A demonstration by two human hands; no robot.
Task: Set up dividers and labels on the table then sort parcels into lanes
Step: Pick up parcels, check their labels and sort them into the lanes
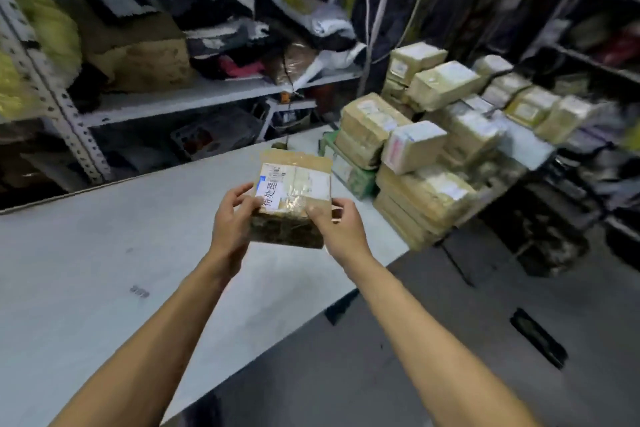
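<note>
Storeroom: metal shelving [207,94] along the far wall, loaded with bags and folded cloth; dark racks at far right; grey floor at near right.

Desk [104,253]: long pale grey top running from near left to far right. No dividers or lane labels can be made out on the part in view; a small dark mark lies on the near left of the top, too blurred to identify.

Parcel stack [433,149]: many brown taped cartons with white shipping labels, piled several high at the far right end of the desk; one green-wrapped carton near the bottom of the pile.

Parcel [294,198]: one brown taped carton, held up above the middle of the desk, apart from the stack, label side up. A white strip with printed characters sits on its near left corner.

Left hand [233,218]: grasping the parcel's left edge, thumb on the white strip.

Right hand [337,222]: grasping the parcel's near right corner, fingers curled around it.

Step in hand, by judgement: reading or fixing the label strip on a single parcel, ahead of placing.

Next move calls for: choosing the matching place on the desk, then lowering the parcel flat, clear of the stack.
</note>
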